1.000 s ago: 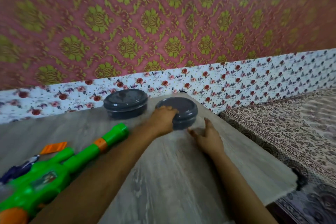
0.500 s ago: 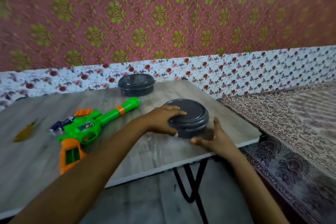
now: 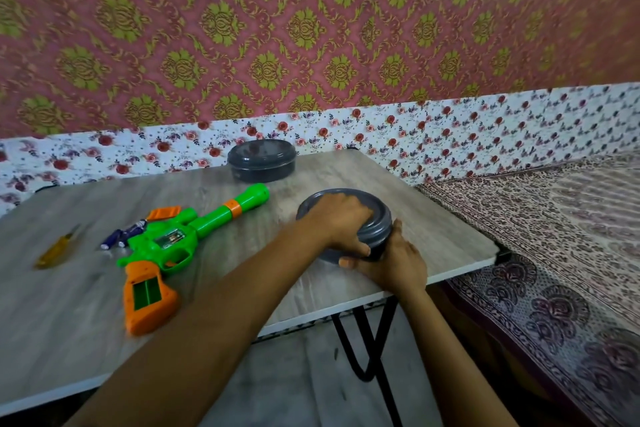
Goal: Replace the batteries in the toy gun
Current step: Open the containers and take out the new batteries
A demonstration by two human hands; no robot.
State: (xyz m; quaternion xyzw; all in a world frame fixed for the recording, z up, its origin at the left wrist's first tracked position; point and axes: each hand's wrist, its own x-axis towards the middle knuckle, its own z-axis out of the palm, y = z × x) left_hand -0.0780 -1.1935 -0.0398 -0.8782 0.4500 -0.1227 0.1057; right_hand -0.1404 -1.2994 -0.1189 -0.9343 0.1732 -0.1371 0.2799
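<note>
1. Since half a second ago, the right hand (image 3: 394, 260) has closed in; its fingers now curl round the lower wall of the grey container (image 3: 379, 218).
2. The left hand (image 3: 337, 218) covers the lid, fingers and thumb gripping its rim.
3. The toy gun (image 3: 173, 239) lies flat on the table (image 3: 433, 229), left of the container.
4. Batteries (image 3: 123, 236) lie just beyond the gun.

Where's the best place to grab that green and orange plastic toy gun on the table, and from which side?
Probably the green barrel of the green and orange plastic toy gun, from above: it lies flat, narrow and unobstructed. The orange handle points toward you, but gripping it would cover the upward-facing battery bay.
</note>
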